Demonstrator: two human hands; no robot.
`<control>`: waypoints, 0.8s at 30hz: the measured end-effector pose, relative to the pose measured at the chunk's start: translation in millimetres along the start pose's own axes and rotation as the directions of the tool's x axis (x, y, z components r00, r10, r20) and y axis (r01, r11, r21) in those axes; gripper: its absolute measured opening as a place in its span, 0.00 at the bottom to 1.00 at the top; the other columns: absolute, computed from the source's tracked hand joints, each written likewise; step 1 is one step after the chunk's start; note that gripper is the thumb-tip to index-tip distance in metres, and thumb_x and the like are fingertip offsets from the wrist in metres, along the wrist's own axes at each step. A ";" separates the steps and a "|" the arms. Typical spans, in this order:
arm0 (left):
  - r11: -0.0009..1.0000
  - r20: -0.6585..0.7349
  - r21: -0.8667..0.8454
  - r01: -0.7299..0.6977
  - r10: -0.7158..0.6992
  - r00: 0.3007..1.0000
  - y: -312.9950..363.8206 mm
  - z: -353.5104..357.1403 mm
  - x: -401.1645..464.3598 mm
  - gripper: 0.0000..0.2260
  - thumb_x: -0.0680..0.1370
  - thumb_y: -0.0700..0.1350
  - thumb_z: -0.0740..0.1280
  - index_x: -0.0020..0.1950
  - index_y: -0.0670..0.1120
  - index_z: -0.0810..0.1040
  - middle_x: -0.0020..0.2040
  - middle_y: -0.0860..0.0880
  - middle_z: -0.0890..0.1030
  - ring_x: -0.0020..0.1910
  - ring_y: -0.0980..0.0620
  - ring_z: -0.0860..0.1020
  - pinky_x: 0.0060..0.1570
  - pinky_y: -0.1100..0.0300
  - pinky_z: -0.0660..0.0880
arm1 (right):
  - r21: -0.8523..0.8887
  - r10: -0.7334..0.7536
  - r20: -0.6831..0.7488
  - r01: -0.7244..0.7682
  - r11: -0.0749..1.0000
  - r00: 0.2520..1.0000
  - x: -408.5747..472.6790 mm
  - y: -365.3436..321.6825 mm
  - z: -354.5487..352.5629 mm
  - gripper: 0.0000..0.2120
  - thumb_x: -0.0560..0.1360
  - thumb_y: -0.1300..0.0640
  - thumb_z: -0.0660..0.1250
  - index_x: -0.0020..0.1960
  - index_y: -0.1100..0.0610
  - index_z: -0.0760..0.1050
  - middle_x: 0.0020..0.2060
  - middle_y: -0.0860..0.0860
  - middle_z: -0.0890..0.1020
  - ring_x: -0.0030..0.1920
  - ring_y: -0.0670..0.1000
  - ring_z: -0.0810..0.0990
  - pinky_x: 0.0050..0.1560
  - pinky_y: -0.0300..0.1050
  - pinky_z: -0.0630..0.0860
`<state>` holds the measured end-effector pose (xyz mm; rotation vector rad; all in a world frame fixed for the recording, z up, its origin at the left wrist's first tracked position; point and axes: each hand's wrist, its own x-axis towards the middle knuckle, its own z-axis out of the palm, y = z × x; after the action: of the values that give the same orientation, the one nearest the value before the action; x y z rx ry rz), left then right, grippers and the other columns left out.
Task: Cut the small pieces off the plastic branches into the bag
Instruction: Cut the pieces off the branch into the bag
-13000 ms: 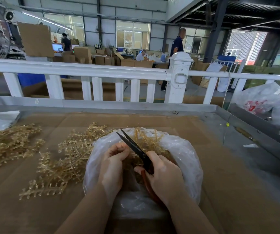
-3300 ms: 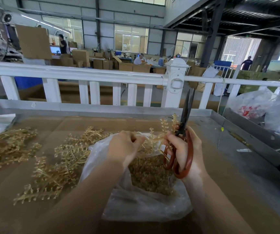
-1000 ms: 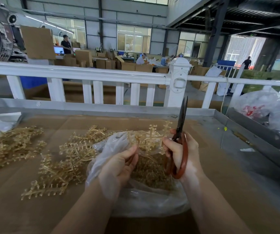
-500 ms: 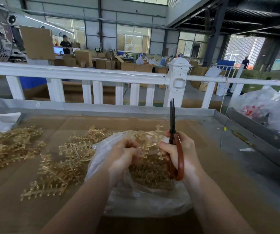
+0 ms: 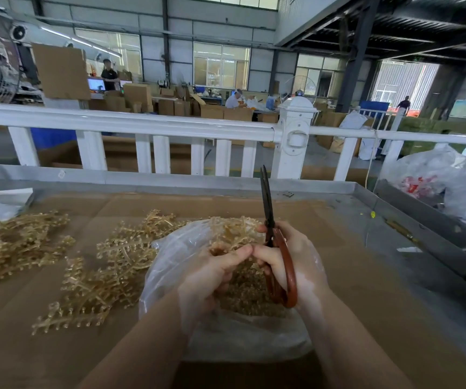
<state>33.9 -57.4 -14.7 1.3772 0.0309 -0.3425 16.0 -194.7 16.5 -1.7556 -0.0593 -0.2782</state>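
Two hands meet over the bag [image 5: 226, 332]: left hand [image 5: 212, 279] pinching a plastic branch [image 5: 232, 231], right hand [image 5: 290, 259] gripping closed scissors [image 5: 267, 209] (blades upright). Snipped pieces could fly past the bag's rim, or blades nick nearby fingertips.

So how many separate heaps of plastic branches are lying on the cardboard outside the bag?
2: one heap at the far left, another heap just left of the bag. More may be hidden behind it.
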 end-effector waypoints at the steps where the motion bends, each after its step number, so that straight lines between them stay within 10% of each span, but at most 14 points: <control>1: 1.000 -0.008 -0.006 0.003 -0.003 1.000 -0.3 -0.6 0.9 0.27 0.57 0.55 0.74 0.48 0.38 0.79 0.39 0.40 0.80 0.42 0.50 0.82 0.41 0.60 0.79 | -0.029 -0.021 -0.004 0.021 0.999 1.000 -0.2 0.9 0.5 0.14 0.69 0.66 0.73 0.54 0.58 0.77 0.31 0.48 0.78 0.22 0.37 0.73 0.25 0.27 0.66; 3: 0.999 -0.022 -0.044 -0.012 0.011 1.000 -2.3 -2.6 2.1 0.13 0.60 0.51 0.75 0.38 0.44 0.80 0.22 0.48 0.78 0.22 0.57 0.78 0.24 0.69 0.74 | -0.103 -0.058 -0.004 0.058 0.993 0.998 -0.3 2.6 2.1 0.14 0.69 0.63 0.74 0.53 0.55 0.77 0.34 0.45 0.79 0.27 0.33 0.75 0.30 0.25 0.68; 7: 0.997 -0.098 -0.074 0.016 -0.023 0.995 -8.7 -5.7 7.2 0.20 0.63 0.50 0.77 0.51 0.45 0.82 0.45 0.44 0.85 0.46 0.46 0.83 0.51 0.50 0.79 | -0.138 -0.113 0.008 0.114 0.984 0.994 3.0 11.3 5.7 0.14 0.68 0.63 0.76 0.49 0.51 0.77 0.42 0.44 0.81 0.45 0.42 0.81 0.49 0.35 0.77; 11: 0.974 -0.210 -0.226 -0.022 -0.027 0.977 -9.4 -7.7 10.3 0.09 0.73 0.46 0.73 0.47 0.41 0.82 0.41 0.44 0.85 0.41 0.48 0.84 0.37 0.58 0.77 | -0.241 -0.144 0.071 0.157 0.958 0.987 5.0 22.0 0.8 0.14 0.70 0.58 0.74 0.52 0.47 0.76 0.44 0.43 0.81 0.48 0.42 0.79 0.49 0.31 0.73; 18: 0.944 -0.257 -0.316 -0.091 0.007 0.966 -12.2 -14.9 13.7 0.04 0.74 0.41 0.71 0.42 0.42 0.79 0.38 0.46 0.81 0.45 0.46 0.78 0.53 0.50 0.75 | -0.498 -0.139 0.103 0.172 0.850 0.985 -2.2 48.2 2.2 0.11 0.75 0.45 0.67 0.57 0.44 0.75 0.44 0.39 0.80 0.48 0.40 0.78 0.50 0.36 0.74; 24: 0.923 -0.306 -0.322 -0.210 0.108 0.946 -22.6 -19.9 15.8 0.02 0.78 0.38 0.66 0.48 0.41 0.78 0.33 0.49 0.80 0.30 0.58 0.79 0.27 0.68 0.74 | -0.667 -0.221 0.083 0.219 0.712 0.972 -6.9 64.3 10.8 0.21 0.73 0.46 0.70 0.65 0.44 0.73 0.53 0.45 0.78 0.56 0.46 0.75 0.57 0.35 0.68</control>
<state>46.7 -45.2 -43.7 1.0540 0.2062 0.0050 23.3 -196.6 -48.6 -2.4863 -0.1882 -0.5268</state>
